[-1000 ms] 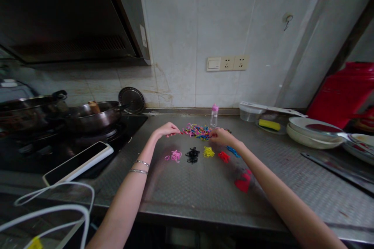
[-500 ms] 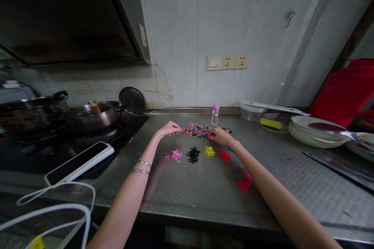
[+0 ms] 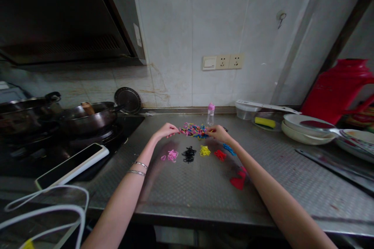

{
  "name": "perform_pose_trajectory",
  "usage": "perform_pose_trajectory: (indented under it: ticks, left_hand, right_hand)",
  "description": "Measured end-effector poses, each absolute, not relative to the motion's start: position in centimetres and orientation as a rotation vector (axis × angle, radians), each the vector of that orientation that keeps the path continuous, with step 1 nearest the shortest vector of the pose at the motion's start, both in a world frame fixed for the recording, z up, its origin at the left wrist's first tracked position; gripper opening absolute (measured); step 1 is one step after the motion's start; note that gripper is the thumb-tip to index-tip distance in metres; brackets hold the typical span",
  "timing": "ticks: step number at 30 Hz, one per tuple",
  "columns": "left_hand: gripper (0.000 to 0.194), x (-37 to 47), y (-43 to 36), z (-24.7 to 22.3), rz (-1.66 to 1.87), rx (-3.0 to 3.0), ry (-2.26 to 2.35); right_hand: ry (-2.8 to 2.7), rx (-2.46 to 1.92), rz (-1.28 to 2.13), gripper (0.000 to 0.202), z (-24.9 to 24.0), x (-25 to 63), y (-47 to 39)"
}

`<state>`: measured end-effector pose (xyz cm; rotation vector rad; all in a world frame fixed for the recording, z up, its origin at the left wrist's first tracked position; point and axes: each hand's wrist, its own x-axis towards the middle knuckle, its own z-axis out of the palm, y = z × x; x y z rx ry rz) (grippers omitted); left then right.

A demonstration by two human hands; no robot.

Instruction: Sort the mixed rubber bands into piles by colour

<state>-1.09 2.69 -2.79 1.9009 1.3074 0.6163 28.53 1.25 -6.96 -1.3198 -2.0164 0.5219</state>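
Observation:
A mixed heap of small coloured rubber bands [image 3: 193,130] lies on the metal counter, between my two hands. My left hand [image 3: 167,129] reaches the heap's left edge, fingers closed in a pinch. At its right edge my right hand [image 3: 219,134] also pinches, its fingertips against the bands. What either hand holds is too small to tell. Nearer to me lie sorted piles: pink bands [image 3: 172,156], black bands [image 3: 189,154], yellow bands [image 3: 205,150] and red bands [image 3: 220,155]. Blue bands [image 3: 229,149] lie beside my right wrist, partly hidden by the arm.
Behind the heap stands a small clear bottle with a pink cap [image 3: 210,113]. A red flat piece [image 3: 238,181] lies by my right forearm. Pans [image 3: 90,116] and a white-edged device [image 3: 71,165] with cables are at left; bowls [image 3: 306,134] and a knife [image 3: 333,167] at right.
The whole view has shifted slightly, so things sit further left. The blue bands show more beside my right arm. Both hands stay at the heap.

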Motion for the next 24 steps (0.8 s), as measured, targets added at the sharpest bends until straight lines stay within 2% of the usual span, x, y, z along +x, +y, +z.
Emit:
perform_pose_trajectory:
  ticks: [14, 19, 24]
  left_hand:
    - [0.029, -1.2, 3.1, -3.5, 0.668, 1.895, 1.31]
    - [0.027, -1.2, 3.3, -3.8, 0.686, 1.903, 1.312]
    - [0.026, -1.0, 3.3, -4.0, 0.746, 1.899, 1.335]
  right_hand:
    - [-1.79, -1.464, 0.926, 0.026, -7.9, 28.2, 1.5]
    - [-1.833, -1.483, 0.81, 0.026, -7.6, 28.0, 1.1]
    - [-2.067, -1.347, 0.385, 0.025, -6.0, 25.9, -0.6]
